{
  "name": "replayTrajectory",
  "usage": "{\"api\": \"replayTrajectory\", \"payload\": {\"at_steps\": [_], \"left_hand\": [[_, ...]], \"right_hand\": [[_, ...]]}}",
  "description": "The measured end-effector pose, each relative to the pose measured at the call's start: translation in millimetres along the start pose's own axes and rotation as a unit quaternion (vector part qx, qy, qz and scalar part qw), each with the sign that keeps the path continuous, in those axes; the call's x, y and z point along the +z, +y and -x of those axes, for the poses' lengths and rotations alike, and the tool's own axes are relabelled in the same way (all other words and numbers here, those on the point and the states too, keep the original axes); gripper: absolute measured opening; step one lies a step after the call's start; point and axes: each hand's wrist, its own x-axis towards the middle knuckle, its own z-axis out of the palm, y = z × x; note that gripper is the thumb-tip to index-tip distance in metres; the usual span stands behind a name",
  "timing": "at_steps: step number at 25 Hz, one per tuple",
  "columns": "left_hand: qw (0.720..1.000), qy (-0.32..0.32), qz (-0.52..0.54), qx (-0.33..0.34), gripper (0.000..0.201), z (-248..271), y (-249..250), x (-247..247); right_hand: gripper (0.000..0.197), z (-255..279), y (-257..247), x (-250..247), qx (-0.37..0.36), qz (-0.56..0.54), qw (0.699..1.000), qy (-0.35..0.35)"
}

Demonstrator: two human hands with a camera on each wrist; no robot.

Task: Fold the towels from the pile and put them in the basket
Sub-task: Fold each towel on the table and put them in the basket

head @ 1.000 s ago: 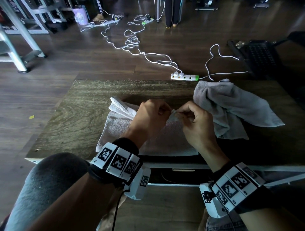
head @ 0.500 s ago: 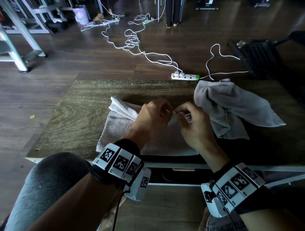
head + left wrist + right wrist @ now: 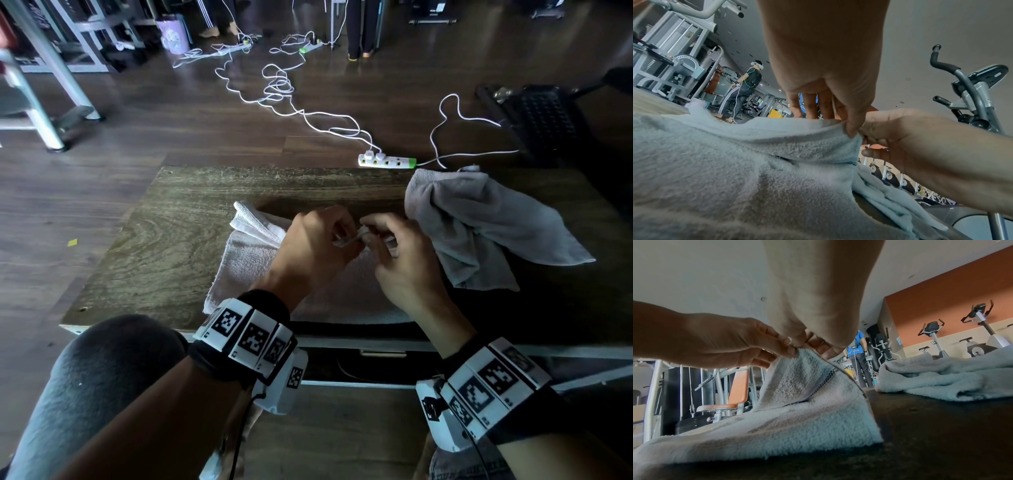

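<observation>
Both sets of fingers (image 3: 791, 350) pinch one raised corner of the white towel (image 3: 246, 260), lifted slightly higher than a second ago. Left hand (image 3: 315, 246) and right hand (image 3: 404, 260) stay together; the towel lies on the counter (image 3: 164, 240), grey towel (image 3: 479, 222) beside it.

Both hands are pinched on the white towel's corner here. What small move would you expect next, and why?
Probably drawing the hands apart along the edge. The left hand and right hand pinch the same lifted corner of the white towel, which lies half-folded on the table; spreading would tension it for the next fold. The grey towel waits crumpled.
</observation>
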Motion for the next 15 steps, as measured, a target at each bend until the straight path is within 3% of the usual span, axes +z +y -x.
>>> {"api": "replayTrajectory", "payload": {"at_steps": [8,12,15], "left_hand": [[0.998,0.024,0.031,0.046,0.009,4.7,1.0,3.2],[0.997,0.02,-0.038,0.069,0.011,6.9,-6.1,4.6],[0.994,-0.024,-0.108,0.009,0.028,6.2,-19.3,-3.9]], "right_hand": [[0.013,-0.4,-1.1,-4.6,-0.029,-0.003,0.999,0.035],[0.016,0.2,3.8,-6.1,-0.046,-0.007,0.998,0.054],[0.017,-2.5,4.2,-12.4,-0.054,-0.008,0.995,0.079]]}}
